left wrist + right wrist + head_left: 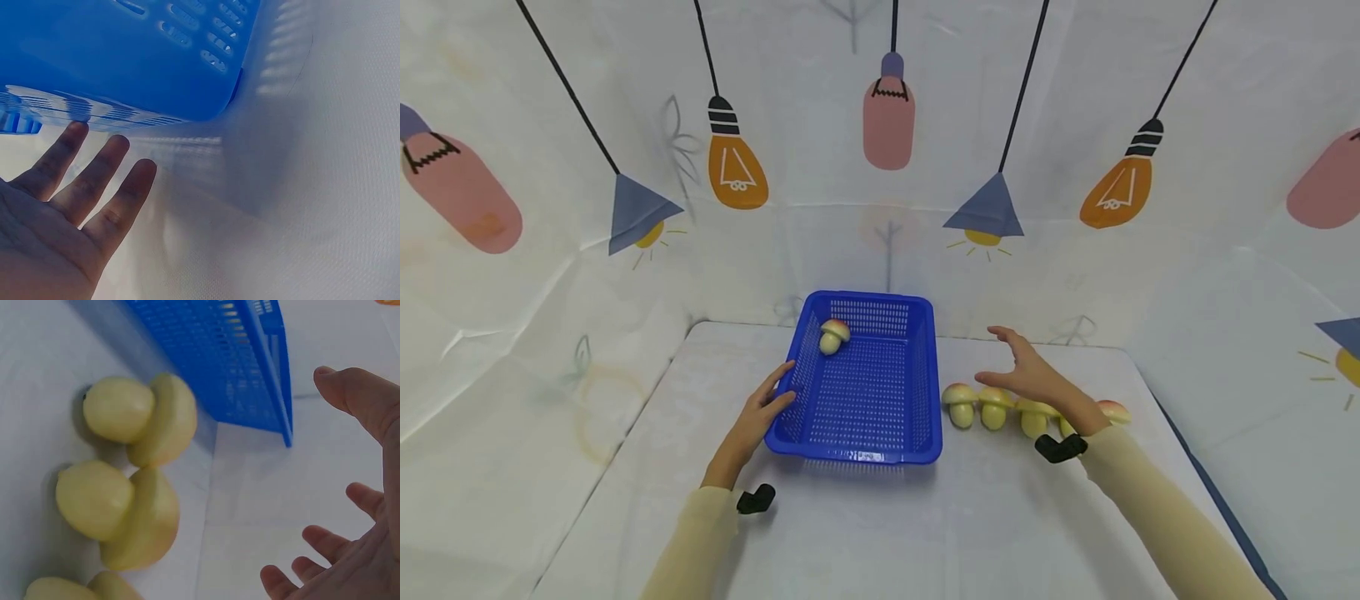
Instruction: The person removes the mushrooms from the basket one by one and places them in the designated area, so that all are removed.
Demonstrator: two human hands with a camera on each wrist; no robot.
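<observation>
A blue plastic basket [868, 457] with slotted walls stands on the table, a toy mushroom [834, 336] lying in its far left part. My left hand [751, 427] is at the basket's left side, thumb and fingertips right at the rim; in the left wrist view its straight fingers [100, 178] reach toward the slotted wall. To the right of the basket, several more toy mushrooms [959, 406] with pale stems and reddish-yellow caps form a row. Over that row hovers my right hand [1033, 379], thumb and fingers spread and holding nothing. It partly hides some mushrooms in the head view.
The white-covered table [880, 533] runs back to a white sheet [820, 242] printed with hanging lamps. More sheet hangs at the left and right sides. Each wrist wears a small black camera mount [1060, 448].
</observation>
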